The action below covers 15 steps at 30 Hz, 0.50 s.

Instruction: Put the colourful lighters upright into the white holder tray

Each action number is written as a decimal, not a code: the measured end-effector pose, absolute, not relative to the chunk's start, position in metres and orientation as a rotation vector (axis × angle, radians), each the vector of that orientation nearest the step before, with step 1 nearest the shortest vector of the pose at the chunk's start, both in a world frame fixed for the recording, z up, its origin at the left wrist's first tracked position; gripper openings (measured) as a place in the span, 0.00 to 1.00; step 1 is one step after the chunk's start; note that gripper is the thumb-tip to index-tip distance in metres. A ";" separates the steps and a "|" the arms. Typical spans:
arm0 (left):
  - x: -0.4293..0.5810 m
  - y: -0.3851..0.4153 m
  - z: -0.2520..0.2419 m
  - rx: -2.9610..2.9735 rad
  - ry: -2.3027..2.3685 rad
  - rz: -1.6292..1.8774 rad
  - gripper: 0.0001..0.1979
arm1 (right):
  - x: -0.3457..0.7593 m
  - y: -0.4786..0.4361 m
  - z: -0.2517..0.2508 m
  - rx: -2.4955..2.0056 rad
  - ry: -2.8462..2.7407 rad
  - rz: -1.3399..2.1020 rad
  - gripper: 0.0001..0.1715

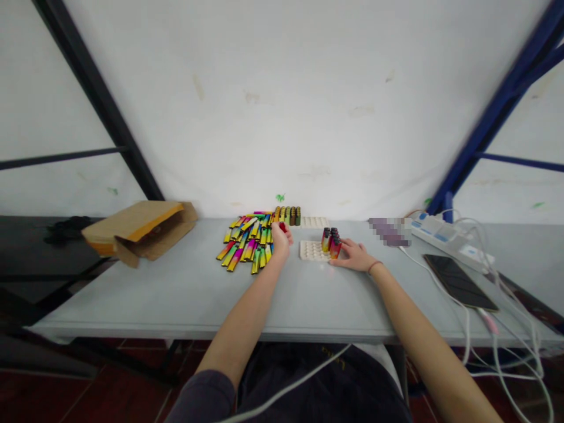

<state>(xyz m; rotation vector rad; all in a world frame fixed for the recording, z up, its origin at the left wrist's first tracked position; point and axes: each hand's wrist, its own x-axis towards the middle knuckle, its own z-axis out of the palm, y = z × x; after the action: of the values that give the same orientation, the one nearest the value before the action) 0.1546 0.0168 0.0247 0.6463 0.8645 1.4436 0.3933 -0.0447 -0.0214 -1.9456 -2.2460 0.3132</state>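
My left hand (282, 239) is closed, its fingers curled round a red lighter (282, 225), mostly hidden. Just left of it lies a loose pile of shiny multicoloured lighters (247, 242). In front of me is a cream tray (311, 251) with rows of hollows. Several red-and-yellow lighters (331, 241) with dark tops stand upright at its right end. My right hand (356, 257) rests against that end, thumb at the near corner and fingers spread beside the lighters. Behind the pile, rows of gold-green lighters (288, 215) stand upright at the left of a second cream tray (315, 222).
An open cardboard box (136, 226) lies on its side at the left of the grey table (308, 305). To the right are a dark phone (460, 282), a white power strip (453, 238), loose white cables (434, 276) and a blurred purplish object (390, 231). A wall stands behind.
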 end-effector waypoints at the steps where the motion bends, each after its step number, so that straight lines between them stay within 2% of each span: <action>1: 0.155 0.015 0.026 0.642 0.858 1.462 0.20 | 0.393 -0.045 -0.022 -1.943 -2.246 0.312 0.47; 4: 0.159 0.010 0.028 0.648 0.815 1.489 0.20 | 0.393 -0.044 -0.022 -1.932 -2.243 0.308 0.48; 8: 0.167 0.007 0.023 0.766 0.787 1.352 0.22 | 0.393 -0.045 -0.021 -1.925 -2.244 0.302 0.48; 12: 0.177 0.003 0.012 1.142 0.827 1.278 0.12 | 0.392 -0.045 -0.020 -1.920 -2.250 0.299 0.47; 15: 0.182 -0.002 0.006 1.502 0.787 1.273 0.10 | 0.391 -0.045 -0.019 -1.922 -2.243 0.303 0.47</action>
<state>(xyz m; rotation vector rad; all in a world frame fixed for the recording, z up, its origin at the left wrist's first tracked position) 0.1816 -0.0017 0.0062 1.5025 0.7873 1.2728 0.3911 -0.0455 -0.0192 -1.9222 -2.2427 0.3035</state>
